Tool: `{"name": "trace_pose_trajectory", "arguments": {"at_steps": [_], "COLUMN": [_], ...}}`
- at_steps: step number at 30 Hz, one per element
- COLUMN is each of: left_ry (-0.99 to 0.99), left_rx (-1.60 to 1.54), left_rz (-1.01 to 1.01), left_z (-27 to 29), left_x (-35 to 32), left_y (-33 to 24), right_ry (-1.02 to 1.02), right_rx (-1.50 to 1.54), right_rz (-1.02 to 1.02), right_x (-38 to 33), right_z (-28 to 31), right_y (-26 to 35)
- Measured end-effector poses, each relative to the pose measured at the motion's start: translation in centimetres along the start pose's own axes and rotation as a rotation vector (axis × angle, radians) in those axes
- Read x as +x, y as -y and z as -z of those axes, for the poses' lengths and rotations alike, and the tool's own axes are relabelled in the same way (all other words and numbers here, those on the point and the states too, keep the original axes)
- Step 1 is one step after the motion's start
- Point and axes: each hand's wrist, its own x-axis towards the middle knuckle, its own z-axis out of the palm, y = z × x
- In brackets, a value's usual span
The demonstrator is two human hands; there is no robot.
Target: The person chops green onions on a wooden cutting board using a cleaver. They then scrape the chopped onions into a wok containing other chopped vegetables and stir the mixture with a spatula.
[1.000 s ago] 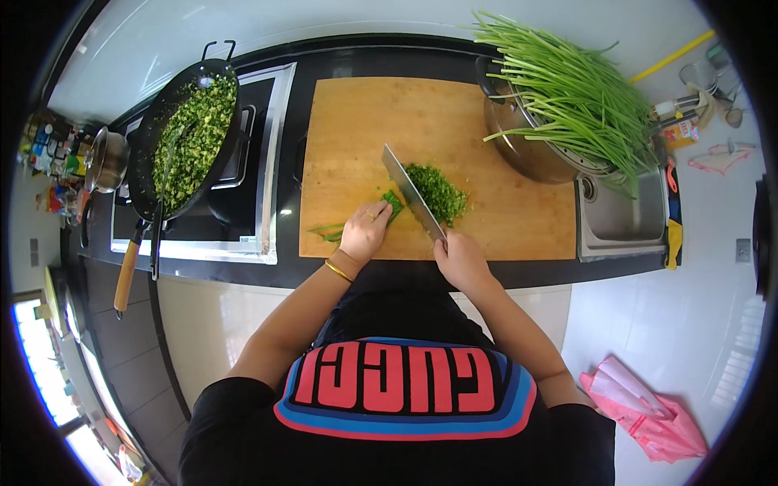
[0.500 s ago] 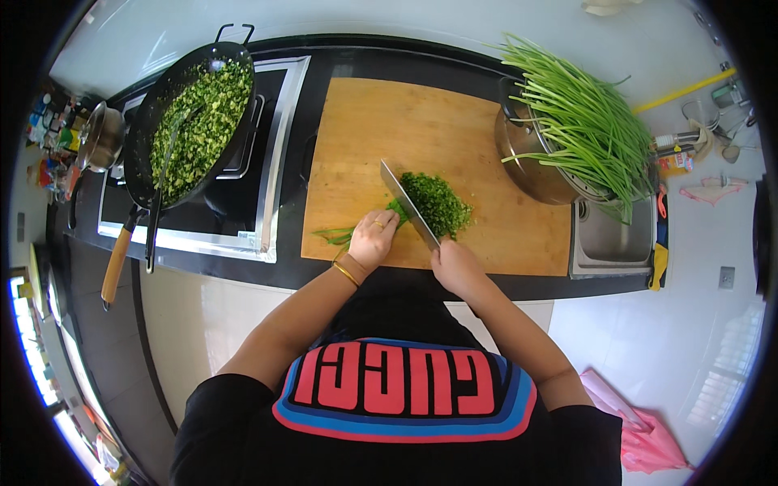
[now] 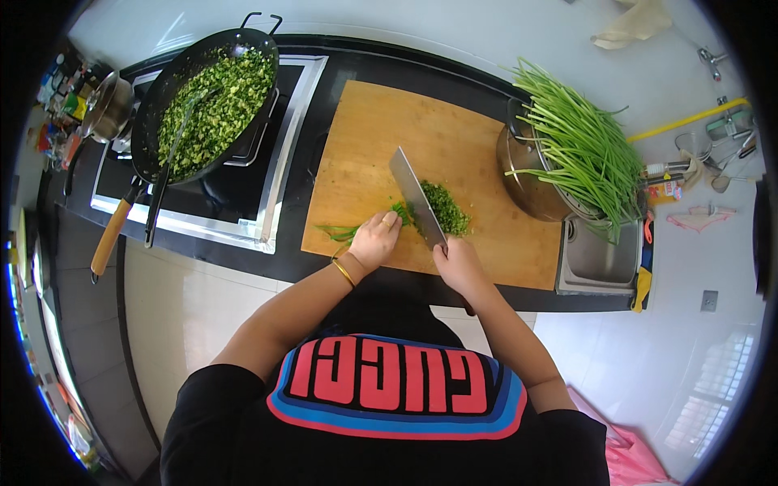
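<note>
Green stalks (image 3: 340, 235) lie beneath a person's left hand (image 3: 378, 238), its fingers bunched together and pressing the trimmed bundle down, loose ends trailing out to the left of the wrist. Just right of those fingertips stands a broad cleaver (image 3: 417, 197), its blade tilted, gripped by the right hand (image 3: 459, 263), which is closed around the handle; whether the edge touches wood cannot be told from this angle. Past the blade, ahead of the right hand, sits a small mound of chopped greens (image 3: 444, 209), finely cut and loosely heaped. Both hands work at the near edge of a wooden cutting board (image 3: 405, 121).

By all appearances, this bundle is mostly cut, with only a short length left under the left hand. Far more seems to await the knife: to the right and ahead of the right hand, a thick sheaf of long uncut stalks (image 3: 579, 154) lies across a metal pot (image 3: 523, 174), near a sink (image 3: 600, 251). Well off to the left hand's left, a black wok (image 3: 146, 138) holds a large batch of green-and-yellow chopped mixture (image 3: 215, 113), evidently finished cutting.
</note>
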Motion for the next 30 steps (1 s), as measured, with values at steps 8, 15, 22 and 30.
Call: {"name": "trace_pose_trajectory", "arguments": {"at_steps": [8, 15, 22, 30], "left_ry": [-0.047, -0.062, -0.005, -0.007], "left_rx": [-0.026, -0.067, -0.021, -0.001], "left_rz": [-0.037, -0.063, -0.061, -0.081], "left_z": [0.4, -0.1, 0.5, 1.0], "left_x": [0.1, -0.5, -0.6, -0.4], "left_y": [0.5, 0.8, 0.6, 0.8], "right_ry": [0.075, 0.12, -0.074, 0.091], "right_rx": [-0.144, -0.15, 0.043, -0.123], "right_rz": [-0.034, -0.073, -0.019, -0.017], "right_x": [-1.7, 0.1, 2.4, -1.1], "right_z": [-0.1, -1.3, -3.9, -0.1], "right_y": [-0.2, 0.8, -0.9, 0.6]}}
